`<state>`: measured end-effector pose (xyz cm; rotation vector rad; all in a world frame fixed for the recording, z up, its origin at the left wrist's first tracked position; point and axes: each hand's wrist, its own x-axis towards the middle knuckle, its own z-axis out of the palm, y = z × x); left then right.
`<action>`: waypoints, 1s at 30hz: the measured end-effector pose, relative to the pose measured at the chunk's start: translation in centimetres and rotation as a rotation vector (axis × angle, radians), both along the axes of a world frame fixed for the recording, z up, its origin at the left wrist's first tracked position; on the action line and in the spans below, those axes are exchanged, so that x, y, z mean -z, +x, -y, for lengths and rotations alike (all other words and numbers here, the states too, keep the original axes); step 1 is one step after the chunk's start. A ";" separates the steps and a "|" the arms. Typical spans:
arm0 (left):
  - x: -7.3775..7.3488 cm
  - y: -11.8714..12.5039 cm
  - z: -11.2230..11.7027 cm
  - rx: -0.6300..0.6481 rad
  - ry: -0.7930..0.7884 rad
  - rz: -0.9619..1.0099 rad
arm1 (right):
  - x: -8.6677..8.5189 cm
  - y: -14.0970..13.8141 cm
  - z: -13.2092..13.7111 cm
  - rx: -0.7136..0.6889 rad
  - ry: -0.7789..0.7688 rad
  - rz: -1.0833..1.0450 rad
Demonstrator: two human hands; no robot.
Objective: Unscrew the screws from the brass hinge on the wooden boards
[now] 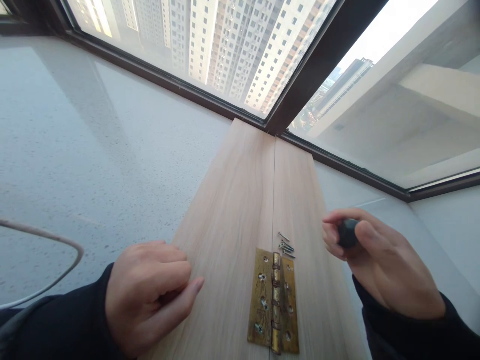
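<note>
A worn brass hinge [276, 305] lies opened flat over the seam between two pale wood boards [232, 200]. Screw heads show in several holes of its left leaf; the right leaf's holes show no clear screw heads. Just above the hinge, several small screws [287, 246] lie loose on the wood. My left hand [153, 290] is curled closed left of the hinge, thumb pointing right, and nothing shows in it. To the right of the hinge, my right hand [382, 260] is wrapped round a dark rounded tool handle [348, 233]. The rest of that tool is hidden.
The boards run up to a dark window frame [277, 117]. A white speckled surface [123, 165] spreads to their left, and a white cable [71, 245] loops at the left edge. Tall buildings [232, 45] stand beyond the glass.
</note>
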<state>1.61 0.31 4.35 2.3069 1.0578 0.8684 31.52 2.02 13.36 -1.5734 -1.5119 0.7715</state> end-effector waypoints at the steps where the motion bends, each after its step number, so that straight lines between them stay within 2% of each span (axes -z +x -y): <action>1: -0.1 0.0 0.0 0.002 -0.001 0.002 | 0.1 -0.4 0.6 0.018 -0.022 -0.179; 3: -0.2 -0.1 0.0 0.003 0.002 0.004 | 0.4 -1.6 1.6 0.059 -0.066 -0.468; 6: -0.3 -0.1 -0.1 0.002 0.014 -0.007 | 0.8 -4.3 2.8 0.073 -0.082 -0.765; 10: -0.4 -0.1 -0.1 -0.003 0.005 -0.025 | 1.4 -7.2 3.5 0.021 -0.083 -0.934; 20: 0.0 -0.1 0.0 -0.002 -0.004 -0.022 | 3.0 -7.9 3.6 -0.167 0.005 -0.806; 25: 0.0 -0.2 0.0 0.005 0.009 -0.028 | 3.7 -7.4 4.6 -0.141 0.043 -0.593; 30: 0.0 -0.1 0.2 0.004 0.021 -0.040 | 3.8 -6.9 4.6 -0.099 0.150 -0.510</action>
